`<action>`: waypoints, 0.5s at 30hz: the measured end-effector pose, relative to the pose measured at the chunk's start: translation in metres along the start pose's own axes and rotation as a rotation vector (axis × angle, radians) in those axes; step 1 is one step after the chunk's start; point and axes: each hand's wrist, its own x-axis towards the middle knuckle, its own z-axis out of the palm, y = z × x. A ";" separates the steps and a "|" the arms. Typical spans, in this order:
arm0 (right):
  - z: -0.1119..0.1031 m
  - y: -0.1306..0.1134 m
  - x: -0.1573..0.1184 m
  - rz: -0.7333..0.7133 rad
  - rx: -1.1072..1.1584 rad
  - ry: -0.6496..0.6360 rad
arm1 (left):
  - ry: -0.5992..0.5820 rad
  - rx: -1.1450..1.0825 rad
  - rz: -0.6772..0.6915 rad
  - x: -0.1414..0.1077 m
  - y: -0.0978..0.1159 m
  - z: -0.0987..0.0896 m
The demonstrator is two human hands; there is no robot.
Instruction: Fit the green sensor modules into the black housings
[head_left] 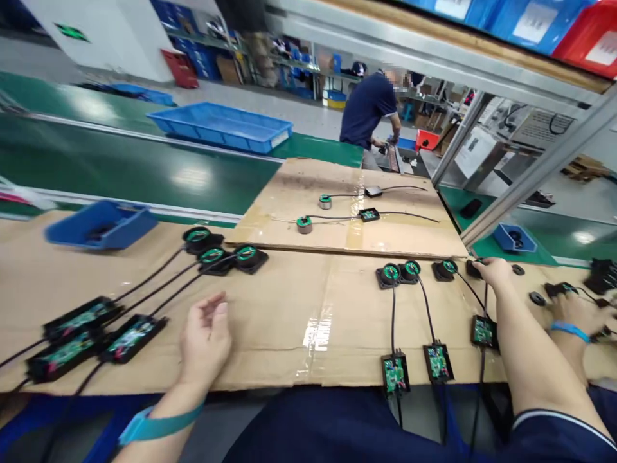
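Observation:
My left hand hovers over the cardboard left of the middle, fingers loosely curled and nothing in them. To its left lie several black boxes with green circuit boards, each cabled to a round black housing with a green disc. On the far right, my right hand grips another round black housing, partly covered by the fingers. A cable runs from it towards an open circuit-board box beside my forearm. Further housings with cabled boxes lie in a row left of this hand.
A co-worker's hand works at the right edge. A raised cardboard sheet holds two cabled coils. Blue bins stand left, a blue tray behind. A metal post and shelf overhang the right side.

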 end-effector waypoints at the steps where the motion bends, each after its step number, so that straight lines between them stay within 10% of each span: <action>1: 0.004 0.004 0.001 0.023 -0.022 -0.021 | 0.006 0.003 0.001 0.000 -0.001 0.000; 15: 0.013 0.023 -0.027 0.097 0.068 -0.042 | -0.081 0.043 -0.042 0.003 0.011 0.005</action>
